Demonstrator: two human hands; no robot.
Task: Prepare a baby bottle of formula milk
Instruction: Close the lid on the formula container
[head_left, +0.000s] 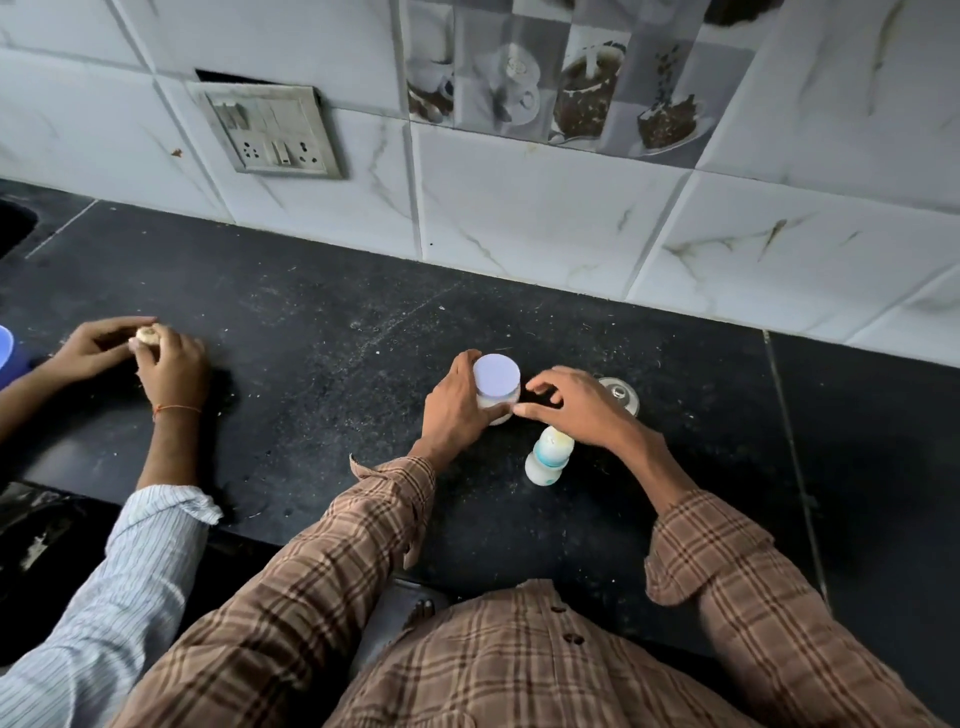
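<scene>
Two hands at work on one jar (497, 389), which stands on the dark counter (322, 364) with its white lid (496, 375) on.

- Left hand (454, 402): fingers wrapped round the jar's left side, grasping it upright.
- Right hand (574, 405): fingers spread and loosely bent just right of the jar, thumb tip at or touching its lower side, grasping nothing that I can see.
- Baby bottle (548, 457): upright just below the right hand and near the held jar, teat and collar fitted, pale contents.
- Round metal piece (621, 395): beyond the right hand, largely covered by it; I cannot tell what it is.

Step in hand, as I judge it: opening the powder jar. Next move calls for the right hand to settle on the lid and twist while the left holds the body firm.

Hard to make out: the jar's fill level and any scoop. A second person's hands (150, 353), well left of the grip, hold a small pale object I cannot identify; a blue item is cut off at the left edge.
</scene>
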